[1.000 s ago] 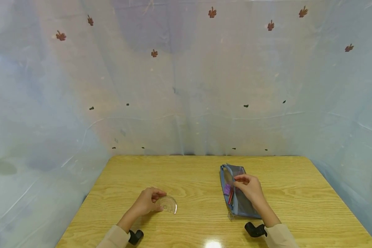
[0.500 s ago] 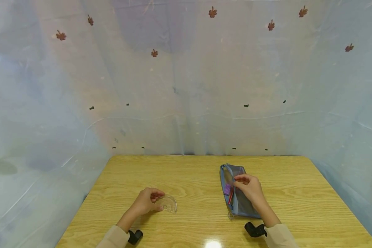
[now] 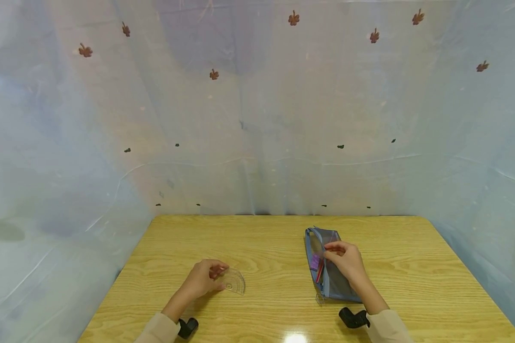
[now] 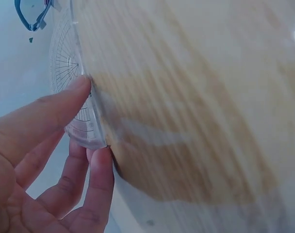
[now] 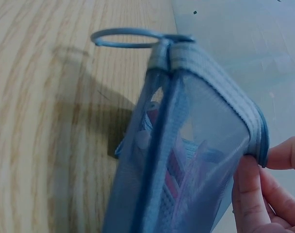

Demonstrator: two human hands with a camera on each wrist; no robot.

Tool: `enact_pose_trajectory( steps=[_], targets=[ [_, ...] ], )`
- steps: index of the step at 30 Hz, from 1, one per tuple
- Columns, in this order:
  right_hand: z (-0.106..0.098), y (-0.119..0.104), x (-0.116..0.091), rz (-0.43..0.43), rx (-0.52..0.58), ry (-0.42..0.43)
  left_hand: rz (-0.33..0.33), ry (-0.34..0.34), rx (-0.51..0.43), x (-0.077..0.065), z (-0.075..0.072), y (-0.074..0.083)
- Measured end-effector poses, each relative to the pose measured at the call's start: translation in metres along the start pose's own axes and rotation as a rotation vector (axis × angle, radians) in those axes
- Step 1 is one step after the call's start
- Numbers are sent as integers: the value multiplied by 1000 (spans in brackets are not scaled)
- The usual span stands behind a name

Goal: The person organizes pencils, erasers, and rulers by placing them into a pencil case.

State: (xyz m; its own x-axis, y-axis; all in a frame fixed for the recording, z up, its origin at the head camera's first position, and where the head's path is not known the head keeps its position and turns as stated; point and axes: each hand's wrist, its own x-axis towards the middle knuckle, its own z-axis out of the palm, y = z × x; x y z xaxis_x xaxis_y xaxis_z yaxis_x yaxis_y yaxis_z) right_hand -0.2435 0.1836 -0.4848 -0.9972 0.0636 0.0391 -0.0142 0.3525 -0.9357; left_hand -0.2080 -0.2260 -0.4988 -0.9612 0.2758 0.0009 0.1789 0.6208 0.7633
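A clear plastic protractor (image 3: pixel 235 282) is pinched between the thumb and fingers of my left hand (image 3: pixel 202 278), left of the table's middle. In the left wrist view the thumb lies over the flat side of the protractor (image 4: pixel 70 63), near its straight edge. My right hand (image 3: pixel 346 261) pinches the zippered edge of a blue-grey mesh pencil case (image 3: pixel 339 281), whose mouth gapes toward the left. Inside it show a purple item (image 3: pixel 314 262) and a red stick-like item (image 3: pixel 320 271). The right wrist view shows the mesh side of the pencil case (image 5: pixel 201 126) stretched up by the fingers.
A wood-grain table (image 3: pixel 266 247) spans the lower part of the head view. A pale curtain (image 3: pixel 257 119) with leaf prints hangs behind it and along both sides. A ring pull (image 3: pixel 320 299) hangs from the near end of the pencil case.
The protractor has tilted slightly in the left hand, and its bright glare has faded. The right hand and the pencil case stay where they were.
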Motion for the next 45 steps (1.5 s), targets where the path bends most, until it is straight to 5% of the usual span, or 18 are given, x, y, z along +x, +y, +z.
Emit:
enact_pose_trajectory(
  steps=[10,21,45],
  targets=[
    [0,0,-1,-4,-4,-5,1,-58,-69,0,-7,1],
    [0,-1,-1,2,-12,-7,16,-115,-264,3,-15,-7],
    [1,0,-1,-1,9,-2,-156,-120,-487,3,-16,-11]
  ],
)
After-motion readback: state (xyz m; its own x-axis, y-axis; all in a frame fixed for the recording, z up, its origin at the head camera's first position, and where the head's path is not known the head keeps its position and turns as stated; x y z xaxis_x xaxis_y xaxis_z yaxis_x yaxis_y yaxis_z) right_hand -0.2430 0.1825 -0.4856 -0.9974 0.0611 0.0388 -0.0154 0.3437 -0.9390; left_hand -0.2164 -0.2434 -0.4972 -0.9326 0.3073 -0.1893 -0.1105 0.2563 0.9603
